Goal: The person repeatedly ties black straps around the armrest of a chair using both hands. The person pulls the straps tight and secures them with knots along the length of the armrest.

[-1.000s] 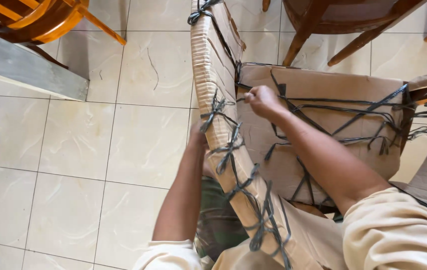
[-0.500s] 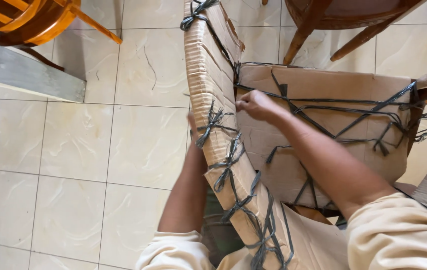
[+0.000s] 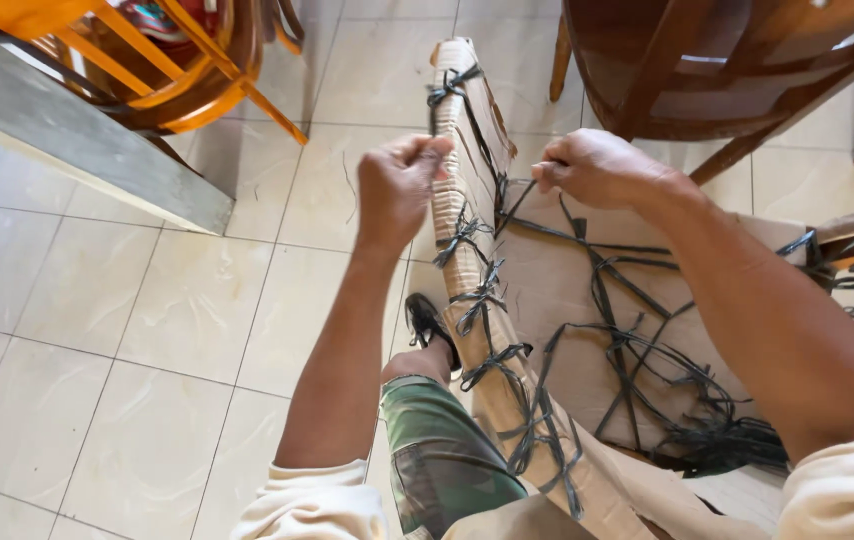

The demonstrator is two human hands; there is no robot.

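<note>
From the head camera, my left hand [image 3: 399,187] was closed, pinching the corrugated cardboard edge [image 3: 459,215] that stood upright between my arms, and my right hand [image 3: 595,166] was fisted on a black plastic strap [image 3: 587,240]. I judged that a hard tug could tear the soft, ribbed cardboard or tighten the frayed, ribbon-like knots. The floor tiles [image 3: 147,300] were glossy cream.

The cardboard [image 3: 547,300] was brown and the straps [image 3: 637,360] were black. The tiles [image 3: 147,330] were cream, the shorts [image 3: 437,450] green.
</note>
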